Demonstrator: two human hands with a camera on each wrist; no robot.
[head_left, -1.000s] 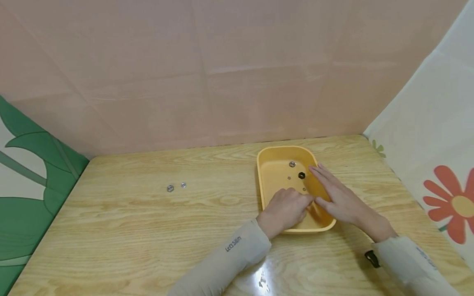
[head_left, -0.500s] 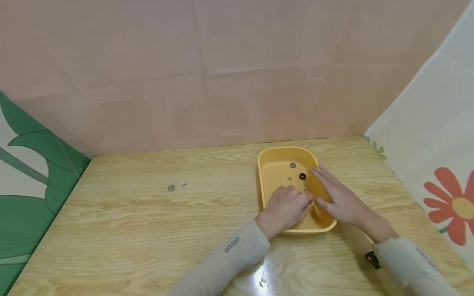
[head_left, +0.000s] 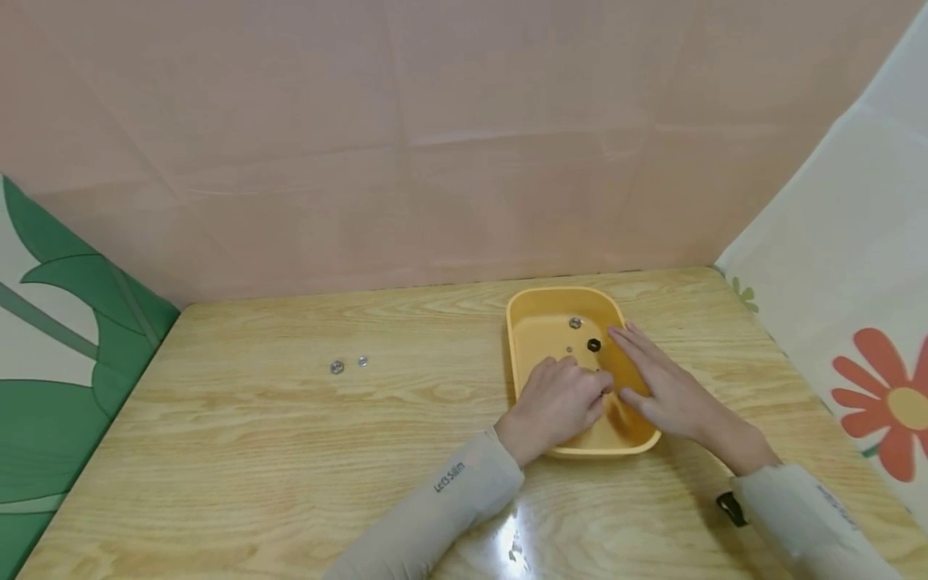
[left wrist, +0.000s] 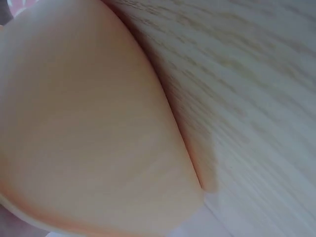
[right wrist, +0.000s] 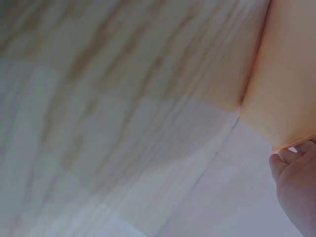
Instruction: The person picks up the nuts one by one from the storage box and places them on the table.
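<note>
In the head view, a yellow plastic tray [head_left: 512,354] holds a silver nut [head_left: 575,322], a black nut [head_left: 594,345] and a tiny nut-like piece [head_left: 569,350]. My left hand [head_left: 558,399] reaches down into its near half, fingers curled, the back of the hand upward. The fingertips are mostly hidden, and I cannot tell whether they pinch anything. On the right wall of the tray, my right hand [head_left: 670,395] rests with fairly straight fingers over the rim and the thumb apart. Fingers [right wrist: 289,157] of this hand touch the rim in the right wrist view.
Two silver nuts, a larger one [head_left: 337,366] and a smaller one [head_left: 363,361], lie on the wooden table [head_left: 254,451] left of the tray. A black object [head_left: 731,509] shows by the right sleeve. A pinkish backdrop [head_left: 464,161] stands behind the table.
My left hand has shifted slightly back and turned a little; it now covers a tiny piece that showed beside its knuckles. My right hand stays on the rim.
</note>
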